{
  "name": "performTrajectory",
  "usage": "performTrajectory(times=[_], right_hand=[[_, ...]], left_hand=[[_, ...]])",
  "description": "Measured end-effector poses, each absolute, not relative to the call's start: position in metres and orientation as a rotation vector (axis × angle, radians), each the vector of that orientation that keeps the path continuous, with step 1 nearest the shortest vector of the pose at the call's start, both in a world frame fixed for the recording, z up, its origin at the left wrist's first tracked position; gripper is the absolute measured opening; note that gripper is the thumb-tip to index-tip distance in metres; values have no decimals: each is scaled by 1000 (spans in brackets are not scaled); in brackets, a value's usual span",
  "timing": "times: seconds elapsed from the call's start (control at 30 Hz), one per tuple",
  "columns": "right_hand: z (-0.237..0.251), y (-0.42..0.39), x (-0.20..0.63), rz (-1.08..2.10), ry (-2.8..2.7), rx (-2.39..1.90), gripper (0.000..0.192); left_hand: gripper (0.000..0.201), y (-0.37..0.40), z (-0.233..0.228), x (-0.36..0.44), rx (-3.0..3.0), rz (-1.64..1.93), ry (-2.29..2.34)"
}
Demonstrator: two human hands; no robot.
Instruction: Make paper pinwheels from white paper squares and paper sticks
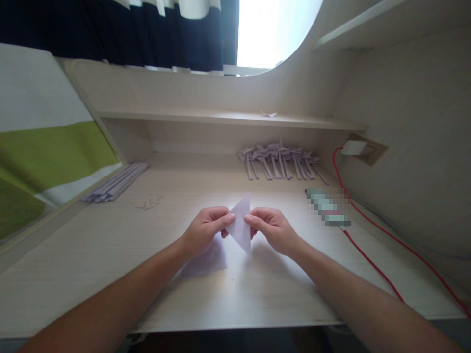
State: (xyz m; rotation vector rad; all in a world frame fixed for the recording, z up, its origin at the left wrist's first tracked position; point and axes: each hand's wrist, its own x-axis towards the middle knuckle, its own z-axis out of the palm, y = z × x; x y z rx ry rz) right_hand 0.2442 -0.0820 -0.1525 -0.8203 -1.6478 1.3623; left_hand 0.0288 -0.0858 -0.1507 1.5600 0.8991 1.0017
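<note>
Both hands meet over the middle of the desk (pixel 110 255): the left hand (pixel 204 229) and right hand (pixel 274 228) each pinch an edge of a pale folded paper (pixel 240 225), thumbs and fingertips closed on it from either side. The paper is held just above the desktop, tilted, and shows as a pointed shape with one tip up and one down, so it looks only partly folded, with more creasing likely left. A flat sheet (pixel 206 260) lies on the desk under the left wrist. At the back, below the shelf (pixel 221 117), lies a row of finished folded pieces (pixel 281 159), so a good many seem done already. A stack of paper strips (pixel 116 182) waits at the far left, with small scraps (pixel 149 202) near it. One tiny folded bit (pixel 268 113) sits on the shelf. No box or tray is in view; everything lies loose on the wood. A red cable (pixel 371 262) runs along the right side to a plug (pixel 353 147).
</note>
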Motion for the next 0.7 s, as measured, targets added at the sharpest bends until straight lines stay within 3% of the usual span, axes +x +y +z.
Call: performTrajectory(times=[0.7], right_hand=[[-153,-84,245,1290,-1744,-871,37]], left_hand=[[37,-84,-147,32,1561,1160,968]])
